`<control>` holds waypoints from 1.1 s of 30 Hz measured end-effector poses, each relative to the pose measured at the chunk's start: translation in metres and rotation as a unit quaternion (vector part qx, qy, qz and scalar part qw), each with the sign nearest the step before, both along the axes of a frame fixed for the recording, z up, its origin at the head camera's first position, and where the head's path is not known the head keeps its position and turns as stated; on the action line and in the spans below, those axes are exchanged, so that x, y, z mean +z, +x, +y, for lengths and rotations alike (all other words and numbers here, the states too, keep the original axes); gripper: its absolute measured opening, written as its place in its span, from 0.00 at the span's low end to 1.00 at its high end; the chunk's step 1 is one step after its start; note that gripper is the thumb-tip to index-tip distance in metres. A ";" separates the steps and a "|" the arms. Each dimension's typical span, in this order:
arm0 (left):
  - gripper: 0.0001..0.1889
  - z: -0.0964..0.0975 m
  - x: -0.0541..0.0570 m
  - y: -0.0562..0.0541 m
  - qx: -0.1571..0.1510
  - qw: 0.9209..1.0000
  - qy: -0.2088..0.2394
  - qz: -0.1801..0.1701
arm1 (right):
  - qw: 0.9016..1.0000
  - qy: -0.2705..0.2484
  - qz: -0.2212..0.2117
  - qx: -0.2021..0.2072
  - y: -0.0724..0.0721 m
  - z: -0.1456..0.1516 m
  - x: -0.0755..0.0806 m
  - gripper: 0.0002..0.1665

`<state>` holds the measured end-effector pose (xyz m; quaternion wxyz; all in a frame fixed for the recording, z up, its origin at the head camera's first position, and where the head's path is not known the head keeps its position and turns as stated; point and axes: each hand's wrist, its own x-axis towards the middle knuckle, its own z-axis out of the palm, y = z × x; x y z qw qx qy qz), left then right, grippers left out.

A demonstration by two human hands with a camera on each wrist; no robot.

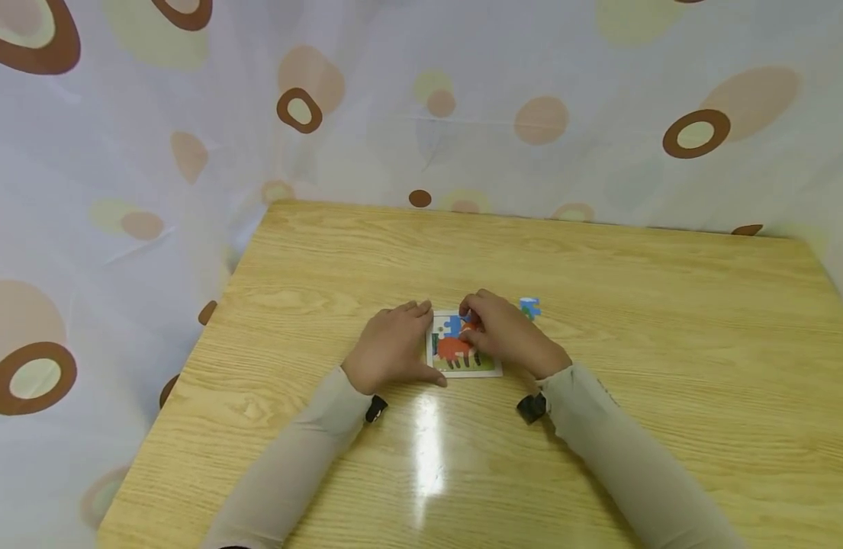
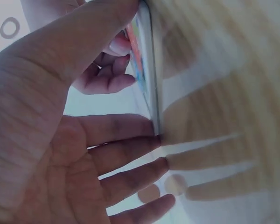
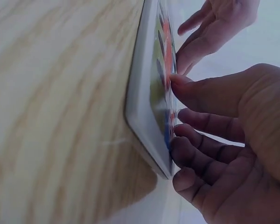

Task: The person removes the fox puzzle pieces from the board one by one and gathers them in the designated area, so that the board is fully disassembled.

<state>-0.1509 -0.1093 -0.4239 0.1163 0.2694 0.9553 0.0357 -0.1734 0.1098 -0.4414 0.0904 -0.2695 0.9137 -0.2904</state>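
Observation:
A small jigsaw puzzle in a white-rimmed tray [image 1: 471, 374] lies on the table, with an orange animal on green ground and blue pieces above it. My left hand [image 1: 391, 345] lies along the tray's left side, fingers extended and thumb at the near left corner; the left wrist view shows the fingertips at the tray's edge [image 2: 153, 79]. Over the puzzle's right part, my right hand [image 1: 509, 329] bends its fingers and thumb around an orange-and-white puzzle piece [image 1: 471, 326], pinching it at the puzzle's surface. The piece is mostly hidden by the fingers.
A loose blue, white and green puzzle piece [image 1: 529, 306] lies on the table just beyond the right hand. The wooden table [image 1: 668, 343] meets a patterned cloth [image 1: 490, 107] at its back and left. A black wrist strap [image 1: 532, 408] sits by the right cuff.

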 end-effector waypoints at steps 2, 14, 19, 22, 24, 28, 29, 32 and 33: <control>0.61 0.001 -0.001 0.000 0.000 1.000 0.012 -0.001 | 1.000 0.004 -0.006 -0.001 0.000 0.001 0.000 0.14; 0.47 0.007 -0.002 -0.001 0.007 0.998 0.041 0.049 | 0.998 0.022 -0.058 0.010 -0.009 -0.001 0.009 0.15; 0.46 0.007 -0.003 0.001 0.009 0.998 0.041 0.041 | 0.998 0.011 -0.061 0.006 -0.008 -0.003 0.006 0.15; 0.47 0.007 -0.004 0.002 0.008 0.998 0.040 0.041 | 0.998 0.003 -0.057 0.003 -0.006 -0.003 0.006 0.15; 0.47 0.006 -0.004 0.003 0.008 0.998 0.039 0.041 | 0.999 -0.003 -0.054 0.002 -0.007 -0.003 0.004 0.16; 0.47 0.005 -0.003 0.003 0.007 0.999 0.036 0.038 | 0.998 -0.004 -0.055 0.008 -0.008 -0.002 0.003 0.17; 0.47 0.004 -0.003 0.003 0.007 0.999 0.036 0.037 | 0.998 -0.003 -0.056 0.009 -0.008 -0.002 0.002 0.18; 0.47 0.004 -0.004 0.002 0.006 0.999 0.036 0.031 | 0.998 0.000 -0.062 0.011 -0.009 -0.002 0.003 0.17; 0.48 0.004 -0.005 0.002 0.007 0.999 0.036 0.028 | 0.998 -0.001 -0.064 0.011 -0.009 -0.003 0.004 0.17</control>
